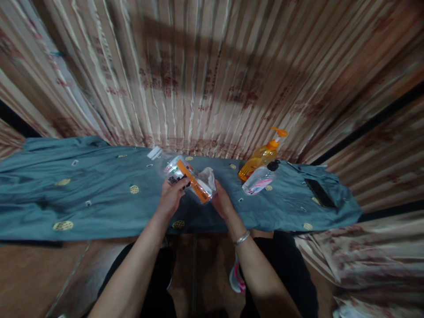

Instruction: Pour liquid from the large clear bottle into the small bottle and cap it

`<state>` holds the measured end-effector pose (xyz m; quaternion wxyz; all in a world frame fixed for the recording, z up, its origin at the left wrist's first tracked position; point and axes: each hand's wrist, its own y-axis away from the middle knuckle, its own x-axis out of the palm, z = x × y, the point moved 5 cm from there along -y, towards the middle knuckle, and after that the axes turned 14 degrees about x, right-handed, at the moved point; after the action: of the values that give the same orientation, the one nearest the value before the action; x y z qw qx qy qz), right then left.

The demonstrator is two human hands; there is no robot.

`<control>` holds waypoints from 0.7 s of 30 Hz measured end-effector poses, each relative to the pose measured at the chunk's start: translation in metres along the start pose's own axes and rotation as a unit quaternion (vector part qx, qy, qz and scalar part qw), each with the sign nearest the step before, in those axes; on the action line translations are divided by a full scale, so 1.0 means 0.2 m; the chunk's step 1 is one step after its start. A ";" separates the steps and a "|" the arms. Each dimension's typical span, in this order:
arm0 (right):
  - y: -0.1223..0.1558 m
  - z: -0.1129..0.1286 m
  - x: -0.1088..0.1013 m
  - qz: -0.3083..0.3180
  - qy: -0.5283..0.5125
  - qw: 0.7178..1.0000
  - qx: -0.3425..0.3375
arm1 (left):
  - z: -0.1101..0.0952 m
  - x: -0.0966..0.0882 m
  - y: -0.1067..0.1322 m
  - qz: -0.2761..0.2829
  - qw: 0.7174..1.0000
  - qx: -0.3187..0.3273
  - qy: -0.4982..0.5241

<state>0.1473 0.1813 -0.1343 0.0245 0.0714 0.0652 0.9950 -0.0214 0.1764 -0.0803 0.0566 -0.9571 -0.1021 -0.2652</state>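
Observation:
A clear plastic bottle (194, 180) with a white cap and an orange-and-white label lies tilted over the cloth, its cap toward the upper left. My left hand (172, 194) is closed around its middle, thumb across the label. At the bottle's base end, my right hand (220, 198) presses a crumpled white tissue (208, 176) against it; the fingers are mostly behind the tissue and bottle. To the right lean an orange pump bottle (260, 160) and, in front of it, a small clear bottle (260, 180) with a black cap and pink label.
A teal cloth with yellow pineapple prints (109, 198) covers the long narrow table. A black phone (319, 193) lies near its right end. Behind hangs a pleated beige curtain (198, 79) with dark red prints. Dark bars (374, 123) cross the right side.

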 end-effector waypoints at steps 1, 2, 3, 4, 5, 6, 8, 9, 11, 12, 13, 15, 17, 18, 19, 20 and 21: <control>0.00 -0.01 0.01 0.024 -0.034 0.999 0.032 | 0.00 0.00 0.00 0.002 1.000 0.000 0.007; 0.02 -0.02 0.02 0.042 -0.059 0.995 0.062 | 0.00 0.00 0.00 0.004 1.000 0.002 0.014; 0.04 -0.04 0.02 0.052 -0.072 0.993 0.083 | 0.00 0.00 0.00 0.005 1.000 0.003 0.021; 0.06 -0.05 0.03 0.064 -0.087 0.989 0.105 | -0.01 0.01 0.00 0.004 1.000 0.005 0.027; 0.08 -0.06 0.04 0.074 -0.098 0.985 0.122 | -0.01 0.01 -0.01 0.001 0.999 0.008 0.032; 0.11 -0.08 0.05 0.080 -0.105 0.982 0.135 | -0.01 0.01 -0.01 -0.003 0.999 0.012 0.034; 0.15 -0.11 0.07 0.087 -0.126 0.976 0.156 | -0.01 0.01 -0.02 -0.014 0.999 0.021 0.028; 0.16 -0.12 0.08 0.085 -0.136 0.974 0.162 | -0.01 0.01 -0.03 -0.019 0.999 0.030 0.020; 0.19 -0.15 0.09 0.072 -0.154 0.971 0.168 | -0.01 0.00 -0.04 -0.020 0.998 0.059 -0.002; 0.19 -0.17 0.09 0.062 -0.159 0.971 0.167 | -0.01 0.00 -0.04 -0.018 0.997 0.078 -0.015; 0.19 -0.18 0.09 0.050 -0.161 0.973 0.160 | -0.01 -0.01 -0.04 -0.017 0.995 0.097 -0.028; 0.18 -0.18 0.09 0.016 -0.147 0.981 0.128 | 0.00 -0.02 -0.04 -0.014 0.991 0.124 -0.054; 0.16 -0.16 0.07 -0.035 -0.099 0.991 0.078 | 0.01 -0.03 -0.04 -0.005 0.988 0.133 -0.081; 0.15 -0.14 0.06 -0.061 -0.061 0.995 0.054 | 0.02 -0.03 -0.03 0.004 0.986 0.133 -0.095; 0.14 -0.12 0.05 -0.083 -0.017 0.996 0.034 | 0.04 -0.03 -0.03 0.015 0.985 0.133 -0.109; 0.14 -0.10 0.05 -0.097 0.029 0.995 0.017 | 0.05 -0.03 -0.03 0.025 0.983 0.134 -0.121; 0.13 -0.07 0.05 -0.102 0.072 0.992 0.005 | 0.06 -0.04 -0.03 0.031 0.982 0.136 -0.131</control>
<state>0.1338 0.1545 -0.1431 0.1210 -0.0075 0.0783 0.9895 -0.0227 0.1824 -0.0945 0.1803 -0.9697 -0.1138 -0.1191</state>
